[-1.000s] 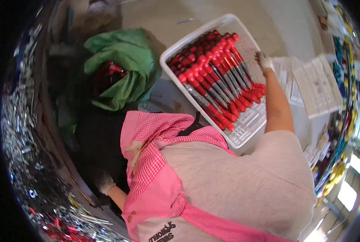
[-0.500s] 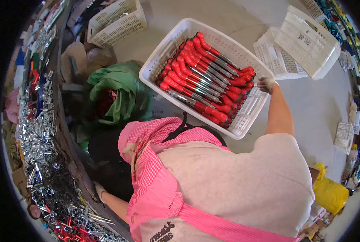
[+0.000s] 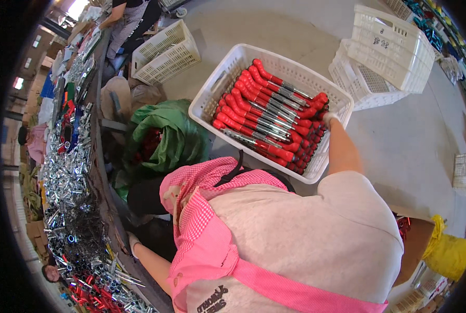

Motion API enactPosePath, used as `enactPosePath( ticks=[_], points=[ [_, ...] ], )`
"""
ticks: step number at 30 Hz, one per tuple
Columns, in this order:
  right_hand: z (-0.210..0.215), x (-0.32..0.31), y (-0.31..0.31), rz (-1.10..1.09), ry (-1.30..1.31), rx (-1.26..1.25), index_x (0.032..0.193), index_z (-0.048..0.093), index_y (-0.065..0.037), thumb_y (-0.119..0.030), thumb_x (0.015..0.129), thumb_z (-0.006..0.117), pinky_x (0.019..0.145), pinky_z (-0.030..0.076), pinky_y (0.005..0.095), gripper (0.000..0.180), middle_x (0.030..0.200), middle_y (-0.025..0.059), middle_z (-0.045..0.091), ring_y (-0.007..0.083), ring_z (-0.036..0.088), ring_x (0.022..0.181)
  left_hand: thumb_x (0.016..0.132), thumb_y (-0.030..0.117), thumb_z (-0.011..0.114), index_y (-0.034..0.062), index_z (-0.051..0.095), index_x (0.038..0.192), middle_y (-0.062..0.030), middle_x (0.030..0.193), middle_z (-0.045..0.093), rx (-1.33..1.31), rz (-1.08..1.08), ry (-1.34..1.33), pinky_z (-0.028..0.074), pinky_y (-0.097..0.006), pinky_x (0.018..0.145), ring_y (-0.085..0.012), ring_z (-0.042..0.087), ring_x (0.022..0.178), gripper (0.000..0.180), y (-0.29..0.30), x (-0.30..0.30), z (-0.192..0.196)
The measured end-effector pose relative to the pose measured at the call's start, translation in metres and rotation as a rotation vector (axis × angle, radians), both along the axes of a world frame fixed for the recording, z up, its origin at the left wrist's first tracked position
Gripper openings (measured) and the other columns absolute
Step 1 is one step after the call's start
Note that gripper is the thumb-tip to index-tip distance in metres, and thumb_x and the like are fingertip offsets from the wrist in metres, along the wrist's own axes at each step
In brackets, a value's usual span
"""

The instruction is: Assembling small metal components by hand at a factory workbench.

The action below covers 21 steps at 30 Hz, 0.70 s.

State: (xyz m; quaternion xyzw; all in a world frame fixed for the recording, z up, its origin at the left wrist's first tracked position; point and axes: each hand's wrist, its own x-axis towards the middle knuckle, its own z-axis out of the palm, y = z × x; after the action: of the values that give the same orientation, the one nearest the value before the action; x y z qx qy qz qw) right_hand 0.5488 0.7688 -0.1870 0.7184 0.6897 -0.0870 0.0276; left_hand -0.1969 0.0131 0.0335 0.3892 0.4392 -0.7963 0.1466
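A white plastic basket [image 3: 204,109] stands on the floor ahead of me. In it lies a neat stack of red-handled tools [image 3: 267,107] with bent grips and metal shafts. My right hand [image 3: 330,119], in a pale glove, reaches inside the basket's right end and rests against the ends of the red grips. Its fingers are mostly hidden, so a grip on a tool cannot be made out. My left hand [image 3: 133,245], also gloved, is low on the left, at the edge of the workbench [image 3: 99,198]. The bench edge and shadow hide its fingers.
Loose metal parts [image 3: 66,182] heap along the bench. A green sack [image 3: 165,130] with red pieces stands left of the basket. White crates [image 3: 165,55] are behind it and at the back right [image 3: 389,47]. A co-worker [image 3: 131,21] stands far left. A yellow bag [image 3: 452,255] lies right.
My right hand has moved from the basket's rim inward to the tool grips. The view has shifted, bringing a co-worker into sight at the upper left. My left hand remains by the bench edge.
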Motion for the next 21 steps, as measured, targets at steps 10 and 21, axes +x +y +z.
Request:
enactPosePath(
  ticks=[10, 21],
  points=[
    [0.170, -0.229, -0.150, -0.301, 0.691, 0.316, 0.110, 0.058, 0.005, -0.010, 0.086, 0.046, 0.089, 0.047, 0.0396, 0.031, 0.106, 0.0214, 0.062, 0.0351, 0.060, 0.099, 0.092, 0.045, 0.038, 0.0095, 0.053, 0.128, -0.0147, 0.134, 0.048, 2.048, 1.056, 0.359, 0.033, -0.042, 0.103, -0.0317, 0.043, 0.126, 0.052, 0.041, 0.125, 0.191],
    [0.405, -0.597, -0.437, 1.591, 1.378, -0.521, 0.103, 0.061, 0.001, -0.001, 0.088, 0.055, 0.076, 0.049, 0.0273, 0.017, 0.092, 0.0095, 0.064, 0.0139, 0.063, 0.084, 0.093, 0.032, 0.037, 0.0141, 0.046, 0.133, -0.0110, 0.131, 0.052, 2.265, 0.721, 0.697, 0.033, -0.044, 0.105, -0.0321, 0.048, 0.121, 0.045, -0.041, 0.135, 0.035]
  ],
)
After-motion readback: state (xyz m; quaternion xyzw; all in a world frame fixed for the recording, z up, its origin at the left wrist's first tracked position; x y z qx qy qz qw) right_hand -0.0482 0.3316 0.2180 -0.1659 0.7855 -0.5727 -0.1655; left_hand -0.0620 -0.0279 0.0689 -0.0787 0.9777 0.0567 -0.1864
